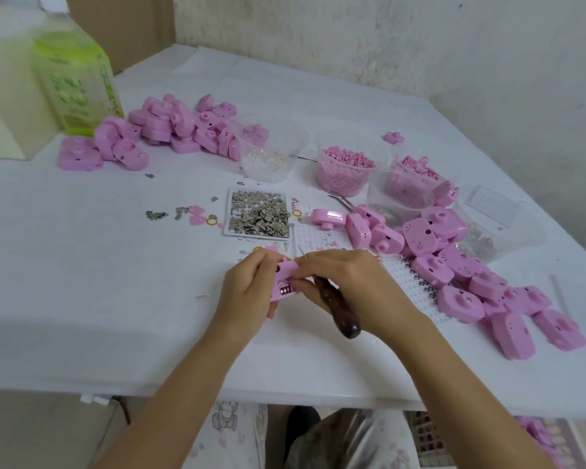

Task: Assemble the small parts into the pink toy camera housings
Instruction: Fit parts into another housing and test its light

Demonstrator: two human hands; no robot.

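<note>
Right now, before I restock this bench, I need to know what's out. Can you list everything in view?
housing: one, pink, held between both hands
housing piles: two, pink, far left and right
metal bits: many, grey, in the white tray, centre
cups: four, clear, behind and right of the tray
pegboard: one, white, right of the hands
bottle: one, green, far left
tool: one, brown handle, in the right hand
table: one, white, under everything
left hand: holds the housing
right hand: grips the tool, fingertips at the housing
</note>
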